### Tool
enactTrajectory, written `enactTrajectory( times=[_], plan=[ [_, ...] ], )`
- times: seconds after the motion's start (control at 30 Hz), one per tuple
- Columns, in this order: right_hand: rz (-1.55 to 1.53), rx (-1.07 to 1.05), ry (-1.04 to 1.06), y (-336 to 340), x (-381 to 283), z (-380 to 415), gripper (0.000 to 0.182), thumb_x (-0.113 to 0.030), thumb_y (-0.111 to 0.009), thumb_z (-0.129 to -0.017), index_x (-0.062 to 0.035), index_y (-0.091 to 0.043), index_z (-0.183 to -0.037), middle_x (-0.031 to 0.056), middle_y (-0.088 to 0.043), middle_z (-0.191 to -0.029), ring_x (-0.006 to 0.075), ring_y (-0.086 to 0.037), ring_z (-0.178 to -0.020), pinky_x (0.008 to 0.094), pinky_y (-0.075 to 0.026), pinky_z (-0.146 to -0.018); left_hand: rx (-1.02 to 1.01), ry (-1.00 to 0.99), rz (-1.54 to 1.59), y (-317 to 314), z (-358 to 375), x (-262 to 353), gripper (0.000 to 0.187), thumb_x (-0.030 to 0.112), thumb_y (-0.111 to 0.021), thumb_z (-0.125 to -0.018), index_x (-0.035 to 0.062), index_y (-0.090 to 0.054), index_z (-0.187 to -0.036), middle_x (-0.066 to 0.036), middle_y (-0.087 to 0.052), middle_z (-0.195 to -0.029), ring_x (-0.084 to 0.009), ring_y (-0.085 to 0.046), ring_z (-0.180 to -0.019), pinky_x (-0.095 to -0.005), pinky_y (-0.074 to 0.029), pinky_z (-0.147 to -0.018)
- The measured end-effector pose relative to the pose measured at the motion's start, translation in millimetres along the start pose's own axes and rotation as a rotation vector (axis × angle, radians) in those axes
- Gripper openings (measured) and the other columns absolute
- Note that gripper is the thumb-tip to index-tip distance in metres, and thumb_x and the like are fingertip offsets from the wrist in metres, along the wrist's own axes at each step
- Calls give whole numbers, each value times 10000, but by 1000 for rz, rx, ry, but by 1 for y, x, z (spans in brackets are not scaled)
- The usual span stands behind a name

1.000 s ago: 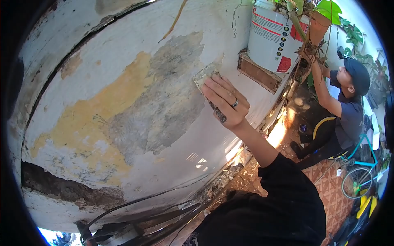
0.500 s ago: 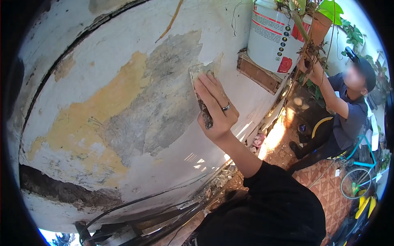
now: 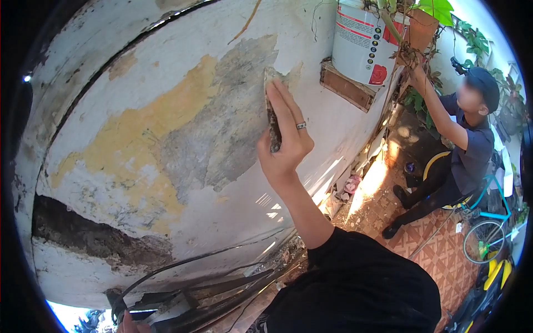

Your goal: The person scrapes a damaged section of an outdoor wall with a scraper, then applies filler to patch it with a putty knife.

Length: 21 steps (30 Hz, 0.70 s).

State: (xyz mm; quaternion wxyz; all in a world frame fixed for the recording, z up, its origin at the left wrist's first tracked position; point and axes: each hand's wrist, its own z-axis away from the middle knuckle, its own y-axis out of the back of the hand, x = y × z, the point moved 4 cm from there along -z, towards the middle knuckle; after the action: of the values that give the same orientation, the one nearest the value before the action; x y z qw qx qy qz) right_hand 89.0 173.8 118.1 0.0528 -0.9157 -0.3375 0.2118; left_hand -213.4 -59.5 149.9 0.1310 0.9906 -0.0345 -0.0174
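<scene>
My right hand (image 3: pixel 286 130), with a ring on one finger, is closed around a flat, worn scraper-like blade (image 3: pixel 274 125) with a dark, crusty edge. Its fingers press the piece against the wall (image 3: pixel 244 202), at the right border of a patch of bare grey plaster (image 3: pixel 233 111). Peeling yellow paint (image 3: pixel 139 133) lies left of that patch, with white paint around both. At the bottom left edge, a small part of my left hand (image 3: pixel 132 323) shows beside a dark post; most of it is cut off, and its grip is hidden.
A white bucket (image 3: pixel 355 41) with plants stands on a wooden ledge (image 3: pixel 347 89) at upper right. Another person (image 3: pixel 472 133) reaches toward the plants. Black cables (image 3: pixel 183 269) run along the wall's foot. A bicycle (image 3: pixel 486 238) stands on the tiled floor (image 3: pixel 427 250).
My right hand and the blade have slid slightly up the wall, the hand turning more edge-on. The view has shifted a little, and my left hand's fingers now show at the bottom left.
</scene>
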Motion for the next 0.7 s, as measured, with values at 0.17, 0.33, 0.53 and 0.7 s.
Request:
enactTrajectory(
  times=[0.17,0.33,0.53,0.7],
  plan=[
    [1,60,-69,-8,-9,1,610,169,-483,-613,21,-610,-1191,196,-620,-1191,339,-604,-1115,350,-496,-923,-108,40,34,0,1,-4,397,323,-552,-959,-35,-720,-921,-88,-647,-687,-154,-450,-535,-305,-362,-480],
    [43,128,-118,-17,-18,-1,588,169,-481,-633,17,-613,-1185,191,-627,-1176,332,-614,-1095,350,-498,-910,-56,-8,65,-2,-4,2,410,339,-558,-951,-32,-724,-906,-79,-593,-608,-155,-433,-504,-327,-362,-486],
    [127,246,-214,-13,-9,-34,538,156,-490,-676,8,-620,-1177,184,-643,-1139,304,-631,-1064,328,-495,-894,-111,-10,116,2,-1,-4,412,338,-563,-945,-37,-722,-885,-93,-627,-656,-170,-480,-528,-340,-379,-485],
    [29,138,-130,3,5,-34,525,177,-480,-710,-15,-634,-1173,159,-660,-1120,273,-648,-1028,312,-489,-891,-40,-76,135,1,-6,-1,387,288,-554,-952,-55,-714,-871,-96,-626,-636,-168,-465,-494,-312,-359,-455]
  ],
)
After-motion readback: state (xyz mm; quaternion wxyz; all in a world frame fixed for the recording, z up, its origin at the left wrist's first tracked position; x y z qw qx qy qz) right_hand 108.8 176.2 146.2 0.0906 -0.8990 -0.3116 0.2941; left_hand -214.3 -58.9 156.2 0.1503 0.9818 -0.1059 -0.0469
